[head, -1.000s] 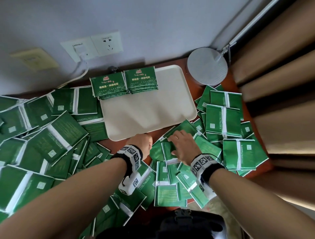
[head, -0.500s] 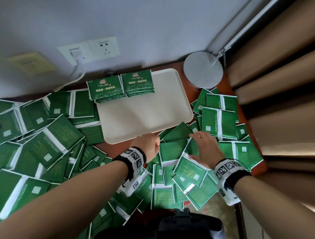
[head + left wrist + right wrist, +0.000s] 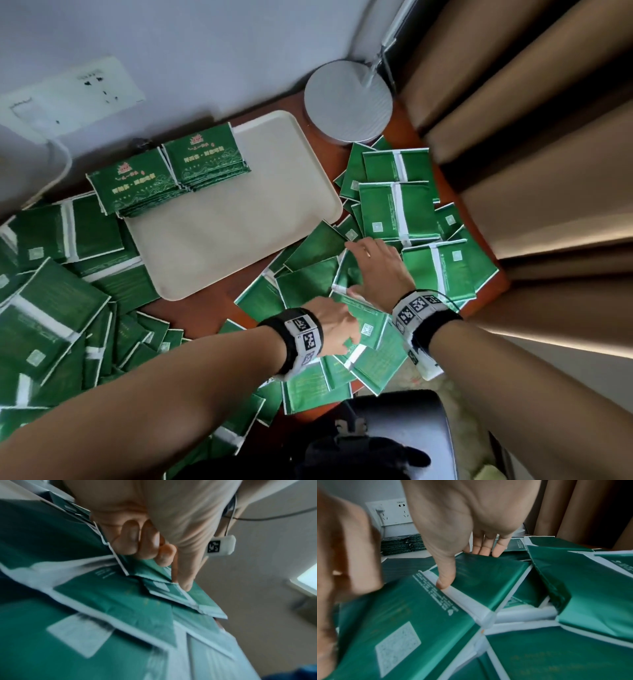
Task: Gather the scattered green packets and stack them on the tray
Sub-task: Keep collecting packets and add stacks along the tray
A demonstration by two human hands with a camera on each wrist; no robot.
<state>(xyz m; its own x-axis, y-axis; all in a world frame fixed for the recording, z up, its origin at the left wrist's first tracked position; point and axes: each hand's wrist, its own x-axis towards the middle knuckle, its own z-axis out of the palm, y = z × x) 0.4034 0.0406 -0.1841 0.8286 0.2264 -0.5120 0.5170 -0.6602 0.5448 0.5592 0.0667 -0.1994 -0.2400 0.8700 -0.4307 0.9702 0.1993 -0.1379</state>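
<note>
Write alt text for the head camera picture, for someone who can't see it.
Seen from above, a person's right hand reaches over scattered green packets on a reddish table, while the left hand rests on packets nearer the body. A cream tray behind them holds two neat packet stacks at its far edge.

Wall socket [image 3: 73, 94] w/ plug, round lamp base [image 3: 347, 101], curtains [image 3: 531, 137], prob. chair [image 3: 404, 438].
</note>
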